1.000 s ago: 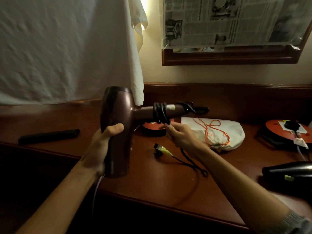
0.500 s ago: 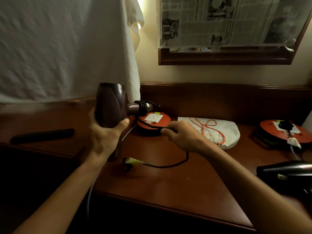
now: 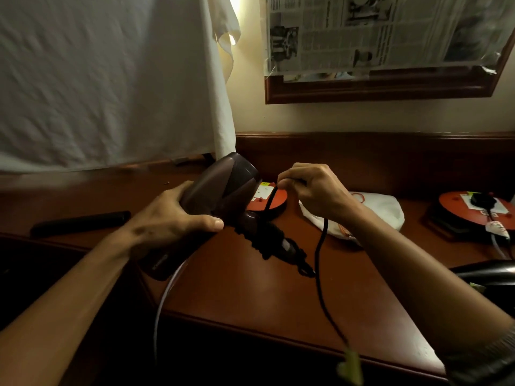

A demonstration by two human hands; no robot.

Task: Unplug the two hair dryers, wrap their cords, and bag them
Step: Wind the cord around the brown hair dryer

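The left hand (image 3: 178, 218) held the brown hair dryer (image 3: 220, 196) up over the table (image 3: 264, 296). Its fingers were wrapped tight around the dryer's fat body, with the thumb on the side near the camera. The dryer was tipped, and its handle pointed down and to the right. Black cord (image 3: 320, 274) was wound in loops around the handle.

The right hand (image 3: 315, 193) was raised just beside the dryer. Its fingers were pinched together on the cord. From the pinch the cord ran down to the handle on one side. On the other side it hung down past the front edge of the table. The plug (image 3: 351, 366) dangled there, blurry and yellow-green.

Behind the hands lay a round orange cord reel (image 3: 274, 201) with a white socket plate. Next to it lay a white bag (image 3: 384, 215) with an orange string. The right wrist covered part of the bag. Another orange reel (image 3: 473, 213) sat far to the right, with a black plug stuck in it. A second, black hair dryer (image 3: 487, 274) lay at the right edge. A long black stick-shaped thing (image 3: 80, 222) lay on the left.

The table was dark red-brown wood with a raised back. A white cloth (image 3: 111, 79) hung above it on the left. A wood-framed mirror (image 3: 390, 87) on the wall was covered with newspaper (image 3: 376, 32).
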